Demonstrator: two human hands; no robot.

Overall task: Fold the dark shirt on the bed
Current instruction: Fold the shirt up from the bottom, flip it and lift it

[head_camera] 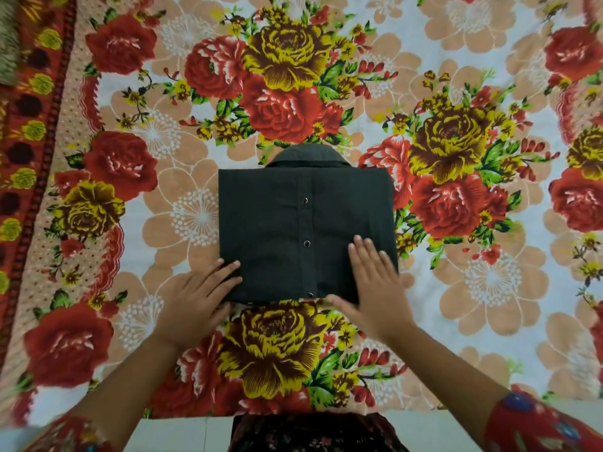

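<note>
The dark shirt lies in the middle of the bed as a compact folded rectangle. Its collar pokes out at the far edge, and a row of snap buttons runs down the placket. My left hand rests flat at the shirt's near-left corner, with the fingertips on the cloth. Spread flat over the near-right corner is my right hand; its fingers lie on the fabric and its thumb along the near edge. Neither hand grips anything.
The bed is covered by a floral sheet with red and yellow roses. A red patterned border runs down the left side. The bed's near edge and pale floor lie close to my body.
</note>
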